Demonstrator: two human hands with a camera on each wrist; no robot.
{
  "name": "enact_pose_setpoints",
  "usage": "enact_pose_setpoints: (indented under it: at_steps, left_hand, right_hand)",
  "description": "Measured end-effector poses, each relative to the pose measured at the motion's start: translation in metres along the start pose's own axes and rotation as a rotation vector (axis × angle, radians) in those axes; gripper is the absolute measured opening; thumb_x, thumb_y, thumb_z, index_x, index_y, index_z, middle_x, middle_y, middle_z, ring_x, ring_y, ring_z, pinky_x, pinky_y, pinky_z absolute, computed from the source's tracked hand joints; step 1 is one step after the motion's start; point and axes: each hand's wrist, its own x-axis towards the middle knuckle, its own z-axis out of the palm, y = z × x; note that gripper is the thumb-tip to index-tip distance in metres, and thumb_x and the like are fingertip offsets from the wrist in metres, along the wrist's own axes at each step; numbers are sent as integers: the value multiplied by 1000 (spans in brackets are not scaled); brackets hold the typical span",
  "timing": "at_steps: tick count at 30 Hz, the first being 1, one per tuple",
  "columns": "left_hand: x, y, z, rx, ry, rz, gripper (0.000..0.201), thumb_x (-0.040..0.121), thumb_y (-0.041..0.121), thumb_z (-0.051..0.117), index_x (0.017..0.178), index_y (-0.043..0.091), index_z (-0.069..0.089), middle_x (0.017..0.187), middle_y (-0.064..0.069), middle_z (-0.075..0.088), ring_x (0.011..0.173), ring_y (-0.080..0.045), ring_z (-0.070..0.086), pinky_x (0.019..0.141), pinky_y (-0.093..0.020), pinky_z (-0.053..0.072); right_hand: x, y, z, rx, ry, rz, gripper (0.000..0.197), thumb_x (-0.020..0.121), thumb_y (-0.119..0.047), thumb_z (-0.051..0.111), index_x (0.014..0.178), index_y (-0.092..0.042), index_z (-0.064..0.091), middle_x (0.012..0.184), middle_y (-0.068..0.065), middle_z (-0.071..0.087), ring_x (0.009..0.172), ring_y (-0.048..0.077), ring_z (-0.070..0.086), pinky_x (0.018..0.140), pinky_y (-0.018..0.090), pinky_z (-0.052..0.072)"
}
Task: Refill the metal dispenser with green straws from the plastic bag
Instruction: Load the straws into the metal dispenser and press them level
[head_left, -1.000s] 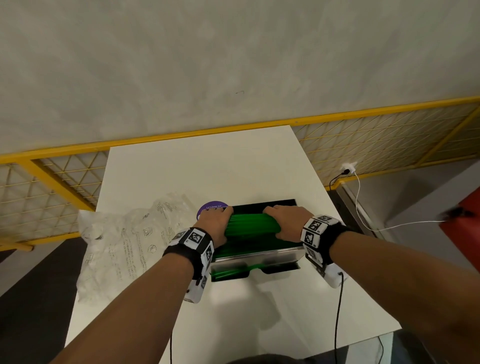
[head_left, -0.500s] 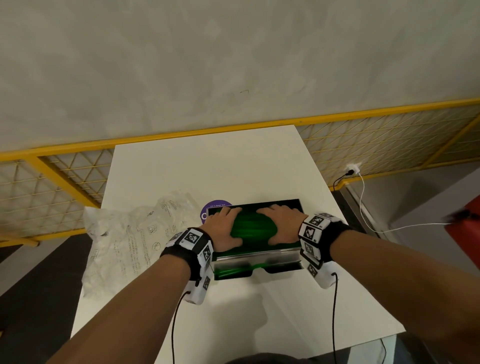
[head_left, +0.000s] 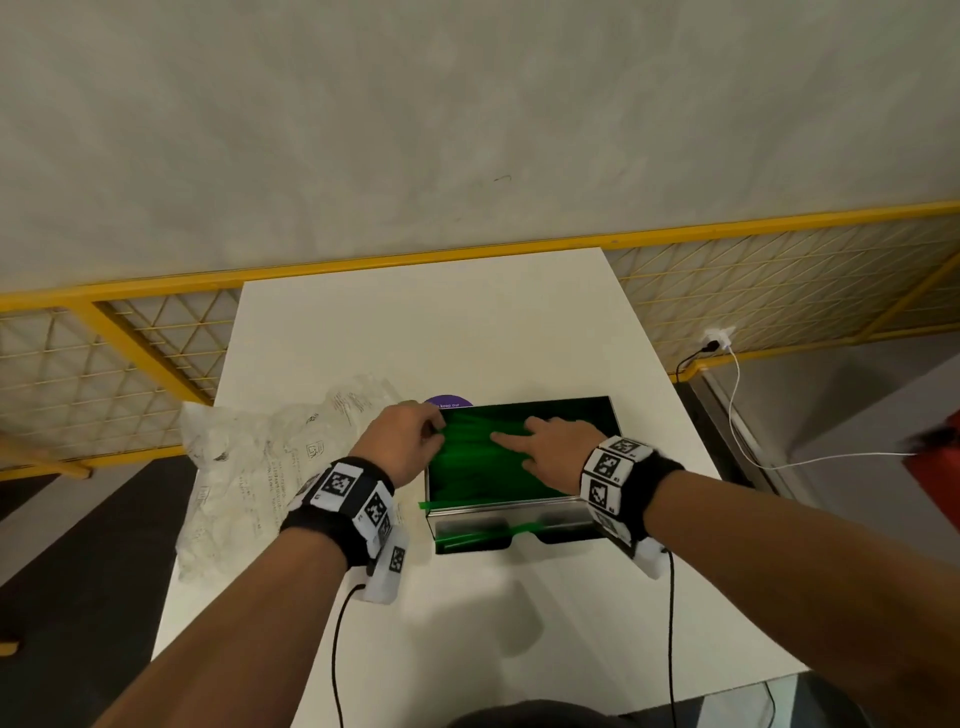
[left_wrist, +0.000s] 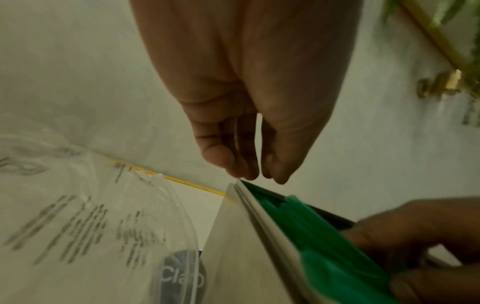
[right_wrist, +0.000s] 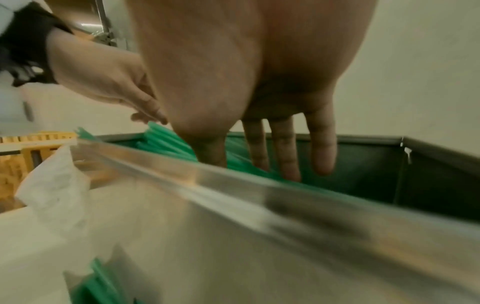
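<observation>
The metal dispenser stands open-topped in the middle of the white table, with green straws lying across its inside. More straws show in its front tray, and one end pokes out at the front left corner. My left hand is at the box's left rim, its fingers loosely bent and touching the straw ends; it holds nothing. My right hand lies flat on the straws with straight fingers. The crumpled clear plastic bag lies left of the dispenser.
A purple round sticker shows behind the dispenser's left corner. The table ends at a yellow mesh railing and a grey wall. A white cable and plug hang at the right, near a red object.
One second ago both hands gripped a bundle of straws over the dispenser. They lowered it in and let go. The left hand has slid to the left rim; the right hand's fingers have straightened.
</observation>
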Motion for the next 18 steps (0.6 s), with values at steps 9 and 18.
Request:
enact_pose_setpoints:
  at_steps: [9,18]
  left_hand:
    - [-9,-6,8,58,-52,-5,18,89,18,60,102,13,71,101,-5,66,92,-21,61,79,-28,47]
    - [-17,-13,1,-177,46,-61,12,88,9,55,90,17,65,77,6,58,63,-2,49,57,-5,35]
  right_hand:
    - [5,-25,-3,-54,18,-87,57,101,-37,32,150,-35,3,158,1,14,137,30,28,108,49,30]
    - [16,-38,8,-161,7,-176,67,94,-28,51,148,-39,12,159,-6,-1,136,27,29,98,48,39]
